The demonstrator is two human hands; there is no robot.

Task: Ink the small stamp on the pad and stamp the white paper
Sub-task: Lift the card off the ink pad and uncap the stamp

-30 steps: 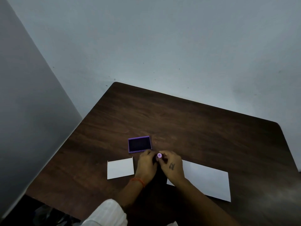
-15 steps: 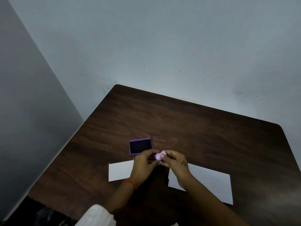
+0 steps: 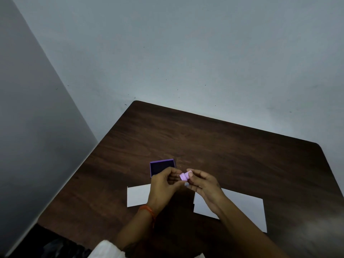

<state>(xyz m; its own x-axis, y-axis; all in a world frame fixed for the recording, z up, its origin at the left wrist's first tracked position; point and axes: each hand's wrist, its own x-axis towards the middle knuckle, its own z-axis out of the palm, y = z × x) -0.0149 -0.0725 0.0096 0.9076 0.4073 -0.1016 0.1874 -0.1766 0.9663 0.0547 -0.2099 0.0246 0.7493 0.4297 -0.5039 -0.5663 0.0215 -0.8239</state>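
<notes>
Pinching the small lilac plastic stamp (image 3: 185, 176) between them, left hand (image 3: 163, 185) & right hand (image 3: 202, 185) hover just near-right of the open purple-rimmed ink pad (image 3: 162, 167) (left hand nearer); white paper (image 3: 247, 211) lies below-right.

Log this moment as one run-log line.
phase: pre-inking | stamp: held by both hands, left, right, above table | pad: open | paper: no marks visible

I'm looking at a dark wood-grain table (image 3: 223, 146) with a dull sheen. On it, matt white paper (image 3: 247, 209) is lying smooth; the purple pad (image 3: 162, 167) is looking like plastic, as is the small lilac stamp (image 3: 185, 176) above it.
</notes>
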